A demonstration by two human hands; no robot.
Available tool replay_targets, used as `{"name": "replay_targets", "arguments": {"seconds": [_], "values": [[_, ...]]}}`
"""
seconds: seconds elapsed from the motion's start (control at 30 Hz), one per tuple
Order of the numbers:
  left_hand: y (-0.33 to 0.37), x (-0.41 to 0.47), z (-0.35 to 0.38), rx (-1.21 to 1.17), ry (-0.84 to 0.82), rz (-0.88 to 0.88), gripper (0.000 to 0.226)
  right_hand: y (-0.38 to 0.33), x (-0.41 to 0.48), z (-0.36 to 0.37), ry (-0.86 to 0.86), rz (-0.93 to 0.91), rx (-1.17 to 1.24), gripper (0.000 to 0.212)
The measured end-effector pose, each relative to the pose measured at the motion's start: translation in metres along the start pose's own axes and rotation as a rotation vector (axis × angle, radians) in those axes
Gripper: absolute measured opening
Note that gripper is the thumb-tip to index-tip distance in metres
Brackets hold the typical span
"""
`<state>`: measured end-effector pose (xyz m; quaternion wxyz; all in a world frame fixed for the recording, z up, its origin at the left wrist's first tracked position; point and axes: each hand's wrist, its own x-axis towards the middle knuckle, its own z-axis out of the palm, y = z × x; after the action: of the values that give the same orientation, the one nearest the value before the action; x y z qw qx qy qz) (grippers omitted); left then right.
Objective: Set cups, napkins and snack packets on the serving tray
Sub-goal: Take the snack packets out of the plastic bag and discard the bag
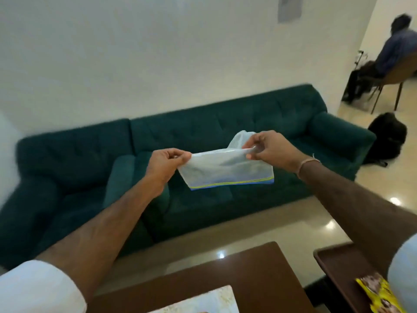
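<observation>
A thin white napkin [228, 170] with a blue and yellow border stripe hangs stretched in the air in front of me, above the sofa. My left hand [165, 164] pinches its left top corner. My right hand [267, 146] pinches its right top edge, where the cloth bunches upward. A dark brown tray [338, 265] lies at the lower right with a yellow snack packet [376, 295] on it, partly hidden by my right sleeve. No cups are in view.
A dark green sofa [203, 136] stands against the white wall ahead. A brown table [248, 281] is at the bottom, with a pale mat [203, 301] on it. At the far right a person sits on a chair [392, 71], and a black bag [388, 136] rests on the floor.
</observation>
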<state>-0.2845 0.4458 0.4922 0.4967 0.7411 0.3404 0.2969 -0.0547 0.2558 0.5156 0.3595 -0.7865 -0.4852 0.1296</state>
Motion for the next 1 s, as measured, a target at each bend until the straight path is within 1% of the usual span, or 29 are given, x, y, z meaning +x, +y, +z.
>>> {"name": "replay_targets", "arguments": {"seconds": [0.07,0.1,0.13,0.2,0.23,0.27,0.3,0.33,0.37,0.4,0.43,0.47,0.5,0.53,0.57,0.6,0.63,0.7,0.73,0.8,0.87,0.9,0.97,1.0], "values": [[0.034,-0.009,-0.056,0.396,0.074,0.116,0.019,-0.073,0.008,-0.011,0.002,-0.076,-0.08,0.009],[0.051,-0.016,-0.08,0.55,0.085,0.181,0.025,-0.108,0.009,-0.015,-0.016,-0.111,-0.107,0.008],[0.071,-0.024,-0.102,0.643,0.036,0.256,0.035,-0.143,0.01,-0.018,-0.035,-0.157,-0.129,0.01],[0.11,-0.038,-0.135,0.687,-0.161,0.317,0.059,-0.205,0.013,-0.025,-0.063,-0.263,-0.174,0.01],[0.127,-0.046,-0.149,0.703,-0.235,0.324,0.064,-0.234,0.013,-0.026,-0.074,-0.32,-0.2,0.008],[0.138,-0.052,-0.162,0.705,-0.261,0.337,0.059,-0.26,0.012,-0.025,-0.075,-0.378,-0.217,0.01],[0.145,-0.056,-0.174,0.682,-0.242,0.344,0.045,-0.283,0.013,-0.024,-0.055,-0.434,-0.218,0.019],[0.147,-0.059,-0.183,0.615,-0.201,0.329,0.031,-0.298,0.013,-0.021,-0.004,-0.471,-0.191,0.036],[0.147,-0.062,-0.195,0.502,-0.161,0.292,0.021,-0.311,0.012,-0.018,0.068,-0.477,-0.131,0.06],[0.143,-0.065,-0.206,0.365,-0.135,0.239,0.019,-0.319,0.01,-0.014,0.143,-0.45,-0.049,0.085],[0.139,-0.07,-0.218,0.214,-0.125,0.183,0.021,-0.322,0.007,-0.008,0.195,-0.388,0.052,0.108],[0.133,-0.076,-0.231,0.062,-0.123,0.135,0.024,-0.321,0.005,0.0,0.208,-0.294,0.182,0.124],[0.128,-0.081,-0.24,-0.073,-0.121,0.094,0.028,-0.317,0.002,0.01,0.166,-0.18,0.345,0.135],[0.122,-0.087,-0.25,-0.193,-0.106,0.061,0.031,-0.314,-0.001,0.024,0.08,-0.072,0.529,0.14],[0.117,-0.093,-0.257,-0.301,-0.083,0.033,0.033,-0.309,-0.004,0.041,-0.026,0.018,0.7,0.14],[0.111,-0.098,-0.264,-0.398,-0.058,0.01,0.033,-0.303,-0.006,0.06,-0.154,0.077,0.844,0.132],[0.106,-0.103,-0.27,-0.476,-0.042,-0.01,0.031,-0.299,-0.008,0.08,-0.3,0.102,0.953,0.114],[0.092,-0.111,-0.278,-0.565,-0.037,-0.04,0.027,-0.296,-0.01,0.116,-0.58,0.065,1.055,0.072],[0.085,-0.116,-0.282,-0.573,-0.035,-0.048,0.028,-0.298,-0.008,0.131,-0.664,0.017,1.095,0.061],[0.071,-0.128,-0.295,-0.543,-0.031,-0.068,0.036,-0.312,0.0,0.157,-0.724,-0.051,1.135,0.049],[0.057,-0.141,-0.314,-0.501,-0.042,-0.097,0.045,-0.332,0.008,0.18,-0.706,-0.087,1.128,0.035],[0.05,-0.149,-0.325,-0.485,-0.037,-0.097,0.046,-0.344,0.01,0.194,-0.697,-0.089,1.132,0.037],[0.034,-0.165,-0.353,-0.481,-0.005,-0.073,0.05,-0.366,0.012,0.226,-0.688,-0.083,1.13,0.049],[0.026,-0.173,-0.367,-0.495,0.017,-0.065,0.05,-0.373,0.012,0.24,-0.694,-0.086,1.131,0.047]]}}
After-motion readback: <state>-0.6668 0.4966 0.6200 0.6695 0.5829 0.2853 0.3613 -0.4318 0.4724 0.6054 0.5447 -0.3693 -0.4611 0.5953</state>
